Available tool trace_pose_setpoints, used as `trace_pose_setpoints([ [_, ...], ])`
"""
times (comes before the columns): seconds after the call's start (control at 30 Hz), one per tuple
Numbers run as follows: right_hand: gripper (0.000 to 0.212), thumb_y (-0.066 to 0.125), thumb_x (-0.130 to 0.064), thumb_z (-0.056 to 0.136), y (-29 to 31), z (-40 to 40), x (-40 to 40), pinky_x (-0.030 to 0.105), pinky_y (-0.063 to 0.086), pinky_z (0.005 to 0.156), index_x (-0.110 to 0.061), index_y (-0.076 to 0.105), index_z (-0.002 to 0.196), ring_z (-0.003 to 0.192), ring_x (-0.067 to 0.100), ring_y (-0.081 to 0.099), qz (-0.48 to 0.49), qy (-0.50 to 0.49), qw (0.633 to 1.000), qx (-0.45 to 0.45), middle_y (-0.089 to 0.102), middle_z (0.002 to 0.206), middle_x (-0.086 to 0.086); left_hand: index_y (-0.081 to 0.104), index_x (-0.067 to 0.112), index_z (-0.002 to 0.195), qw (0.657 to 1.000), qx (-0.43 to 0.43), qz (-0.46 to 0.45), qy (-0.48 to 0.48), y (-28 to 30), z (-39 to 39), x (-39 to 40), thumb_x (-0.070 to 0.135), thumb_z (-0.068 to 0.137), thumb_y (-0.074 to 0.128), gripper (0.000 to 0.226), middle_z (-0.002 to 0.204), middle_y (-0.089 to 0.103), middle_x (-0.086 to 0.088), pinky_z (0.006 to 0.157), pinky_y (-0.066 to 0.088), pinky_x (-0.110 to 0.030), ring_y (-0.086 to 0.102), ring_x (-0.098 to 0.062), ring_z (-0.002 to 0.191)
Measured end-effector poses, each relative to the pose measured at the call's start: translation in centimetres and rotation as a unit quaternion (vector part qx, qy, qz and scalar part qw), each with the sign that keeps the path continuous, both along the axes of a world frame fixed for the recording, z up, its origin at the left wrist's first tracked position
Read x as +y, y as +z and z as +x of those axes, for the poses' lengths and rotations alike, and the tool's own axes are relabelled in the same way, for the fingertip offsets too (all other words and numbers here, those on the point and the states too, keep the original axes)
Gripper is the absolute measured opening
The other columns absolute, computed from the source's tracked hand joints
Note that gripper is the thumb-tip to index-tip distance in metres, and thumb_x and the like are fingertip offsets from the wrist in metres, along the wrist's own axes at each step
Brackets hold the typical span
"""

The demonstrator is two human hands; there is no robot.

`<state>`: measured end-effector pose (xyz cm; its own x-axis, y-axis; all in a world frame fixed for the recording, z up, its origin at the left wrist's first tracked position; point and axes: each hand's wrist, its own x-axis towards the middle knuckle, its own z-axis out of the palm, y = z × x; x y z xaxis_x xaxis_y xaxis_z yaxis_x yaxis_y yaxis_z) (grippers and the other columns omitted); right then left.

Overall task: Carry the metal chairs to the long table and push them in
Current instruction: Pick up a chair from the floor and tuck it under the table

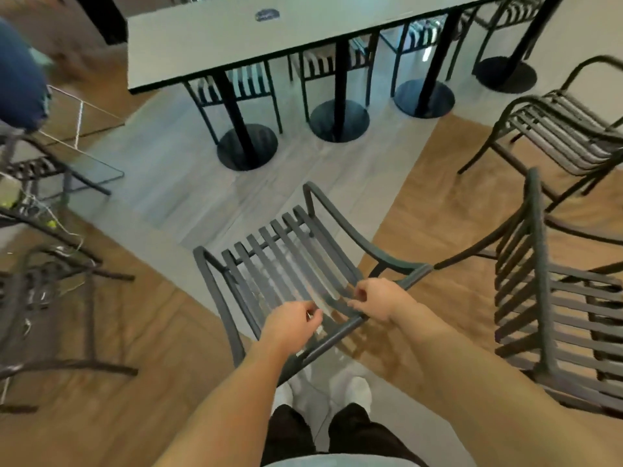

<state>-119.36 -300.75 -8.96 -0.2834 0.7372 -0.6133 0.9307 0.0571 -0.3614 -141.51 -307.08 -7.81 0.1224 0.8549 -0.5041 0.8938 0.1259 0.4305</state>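
Note:
A dark metal slatted chair (286,264) stands right in front of me, its seat facing the long table (215,38). My left hand (291,323) and my right hand (377,298) both sit on the top rail of its backrest, fingers curled around the bar. The long pale table runs across the top of the view on black pedestal legs (242,129). Several matching chairs (242,85) are tucked under its far side.
Two more metal chairs (556,298) stand close on my right, one farther back (559,129). Dark chairs and loose cables (43,271) crowd the left, beside a person in blue (17,72). Grey floor lies between my chair and the table.

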Motion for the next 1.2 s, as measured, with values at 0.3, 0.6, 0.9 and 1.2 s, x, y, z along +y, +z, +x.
trace_pose_setpoints([
  [0.3,0.100,0.047,-0.099,0.062,-2.5,-0.2,0.2,0.044,0.055,0.091,-0.023,0.063,0.126,0.104,0.025,0.066,-0.053,0.151,0.985,-0.068,0.068,0.116,0.001,0.068,0.026,0.108,0.995,-0.026,-0.091,0.029,-3.1,0.8,-4.3,0.074,0.083,0.064,0.053,0.095,0.063,0.005,0.078,0.055,-0.034,0.062,-0.012,0.084],
  [0.6,0.048,0.061,-0.069,0.082,-4.5,-0.8,-0.6,0.036,0.050,0.080,-0.029,0.062,0.110,0.095,0.021,0.065,0.036,0.241,0.963,-0.119,0.066,0.103,-0.004,0.058,0.022,0.134,0.994,0.036,-0.098,0.032,-5.8,0.9,-5.7,0.017,0.099,0.059,0.036,0.122,0.059,-0.002,0.093,0.048,-0.032,0.060,-0.022,0.108],
  [0.9,0.020,0.060,-0.038,0.094,-5.6,-4.3,-0.7,0.038,0.052,0.086,-0.028,0.062,0.111,0.093,0.021,0.065,0.081,0.203,0.968,-0.124,0.067,0.104,-0.004,0.055,0.030,0.136,0.990,0.086,-0.106,0.032,-5.5,-2.2,-4.6,0.015,0.100,0.051,0.039,0.119,0.062,-0.002,0.091,0.055,-0.042,0.063,-0.025,0.104],
  [1.2,0.018,0.055,-0.025,0.099,-5.8,-11.3,1.6,0.040,0.047,0.095,-0.025,0.061,0.116,0.103,0.023,0.063,0.086,0.189,0.968,-0.139,0.067,0.110,-0.001,0.049,0.040,0.144,0.987,0.119,-0.103,0.042,-5.2,-9.2,-1.2,0.009,0.102,0.041,0.053,0.114,0.067,-0.002,0.087,0.057,-0.041,0.065,-0.026,0.102],
])
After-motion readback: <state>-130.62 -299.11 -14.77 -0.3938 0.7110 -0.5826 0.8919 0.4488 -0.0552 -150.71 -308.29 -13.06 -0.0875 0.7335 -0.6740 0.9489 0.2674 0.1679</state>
